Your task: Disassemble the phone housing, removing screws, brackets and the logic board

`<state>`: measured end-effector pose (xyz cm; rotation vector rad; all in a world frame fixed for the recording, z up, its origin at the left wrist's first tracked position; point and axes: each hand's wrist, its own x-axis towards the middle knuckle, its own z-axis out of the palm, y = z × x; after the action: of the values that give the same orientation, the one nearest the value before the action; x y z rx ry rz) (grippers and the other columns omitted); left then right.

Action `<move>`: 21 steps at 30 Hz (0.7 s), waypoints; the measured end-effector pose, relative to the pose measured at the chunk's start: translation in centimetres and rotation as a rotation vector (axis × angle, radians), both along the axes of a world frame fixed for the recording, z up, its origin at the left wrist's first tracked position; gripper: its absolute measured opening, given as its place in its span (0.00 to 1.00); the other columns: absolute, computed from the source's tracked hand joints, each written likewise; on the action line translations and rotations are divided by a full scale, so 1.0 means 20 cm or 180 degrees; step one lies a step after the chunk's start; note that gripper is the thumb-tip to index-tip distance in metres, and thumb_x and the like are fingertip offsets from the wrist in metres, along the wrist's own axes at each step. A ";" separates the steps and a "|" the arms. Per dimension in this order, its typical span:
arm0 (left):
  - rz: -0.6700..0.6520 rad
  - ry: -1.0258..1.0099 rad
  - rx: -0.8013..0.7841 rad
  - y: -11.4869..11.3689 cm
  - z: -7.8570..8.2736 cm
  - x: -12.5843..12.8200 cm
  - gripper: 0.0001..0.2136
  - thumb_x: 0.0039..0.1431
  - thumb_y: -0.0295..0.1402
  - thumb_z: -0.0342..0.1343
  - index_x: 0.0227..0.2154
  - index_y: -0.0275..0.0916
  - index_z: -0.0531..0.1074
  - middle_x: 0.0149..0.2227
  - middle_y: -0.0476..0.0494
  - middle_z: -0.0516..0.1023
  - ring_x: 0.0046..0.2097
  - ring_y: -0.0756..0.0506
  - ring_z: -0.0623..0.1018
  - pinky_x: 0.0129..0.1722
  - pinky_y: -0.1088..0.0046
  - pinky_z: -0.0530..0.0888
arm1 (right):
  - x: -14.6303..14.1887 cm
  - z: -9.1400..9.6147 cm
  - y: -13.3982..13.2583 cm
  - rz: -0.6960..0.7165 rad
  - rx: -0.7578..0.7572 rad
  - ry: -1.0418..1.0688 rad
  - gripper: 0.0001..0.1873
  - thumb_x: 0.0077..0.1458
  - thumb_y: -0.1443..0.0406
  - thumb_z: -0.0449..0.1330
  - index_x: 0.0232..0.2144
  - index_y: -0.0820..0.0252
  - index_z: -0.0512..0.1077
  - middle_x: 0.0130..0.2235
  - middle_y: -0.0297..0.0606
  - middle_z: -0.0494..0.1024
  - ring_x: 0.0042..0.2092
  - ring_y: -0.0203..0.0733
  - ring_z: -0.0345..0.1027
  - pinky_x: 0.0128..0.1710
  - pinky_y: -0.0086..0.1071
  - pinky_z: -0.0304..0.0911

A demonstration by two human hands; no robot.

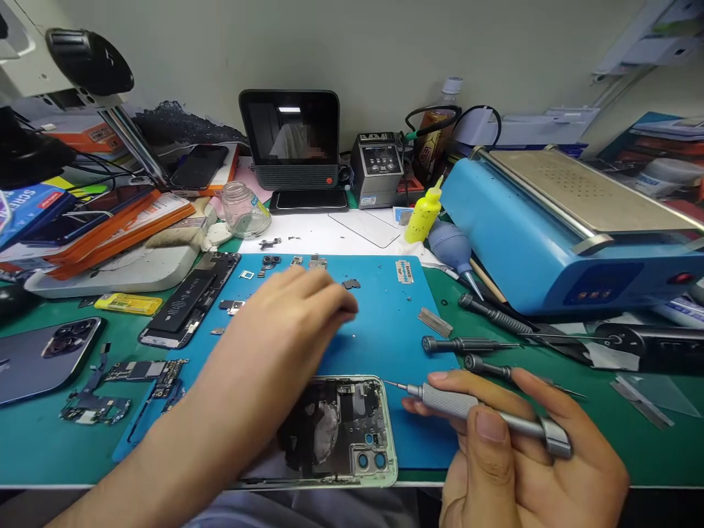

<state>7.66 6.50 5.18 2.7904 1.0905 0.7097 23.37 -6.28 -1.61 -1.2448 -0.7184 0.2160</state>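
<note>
My right hand [517, 455] grips a silver precision screwdriver [484, 412], its fine tip pointing left toward the opened phone frame [352, 433] at the near edge of the blue work mat [385, 323]. My left hand [291, 312] reaches forward over the mat, blurred by motion, its fingertips close to small loose parts and screws near a little black component [350, 283]. Whether those fingers pinch anything is hidden by the blur. The phone frame shows its camera cut-outs and dark inner parts.
Three dark screwdrivers [467, 345] lie right of the mat. A blue heating machine [555, 227], yellow bottle [423, 213], blue blower [454, 249], small screen [291, 139], glass jar [245, 209], battery assembly [190, 301], logic boards [146, 370] and another phone [44, 356] crowd the green table.
</note>
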 end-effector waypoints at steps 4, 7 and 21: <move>0.0291 0.0263 0.0302 0.02 0.01 -0.03 0.04 0.78 0.27 0.63 0.45 0.39 0.83 0.43 0.42 0.84 0.45 0.35 0.80 0.44 0.56 0.73 | 0.00 0.00 0.01 -0.0027 -0.0067 0.0110 0.18 0.73 0.60 0.72 0.59 0.55 0.75 0.41 0.37 0.90 0.40 0.45 0.88 0.39 0.38 0.86; 0.0235 0.0631 0.0504 0.02 -0.01 0.01 0.06 0.75 0.25 0.64 0.42 0.39 0.85 0.42 0.40 0.83 0.43 0.34 0.78 0.39 0.57 0.70 | -0.02 0.02 0.02 -0.0109 -0.0049 0.0168 0.17 0.71 0.60 0.73 0.57 0.56 0.76 0.40 0.37 0.90 0.39 0.44 0.88 0.39 0.36 0.86; 0.0298 0.0592 0.0743 0.11 0.02 0.00 0.04 0.76 0.27 0.67 0.46 0.42 0.86 0.44 0.44 0.83 0.45 0.39 0.80 0.42 0.62 0.73 | 0.03 0.05 -0.02 0.0165 -0.0310 0.0319 0.15 0.71 0.59 0.74 0.54 0.53 0.78 0.39 0.40 0.91 0.33 0.47 0.88 0.34 0.37 0.84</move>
<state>7.64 8.68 5.54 3.0724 1.2520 0.6337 23.96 -6.71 -0.61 -1.2994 -0.6601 0.3571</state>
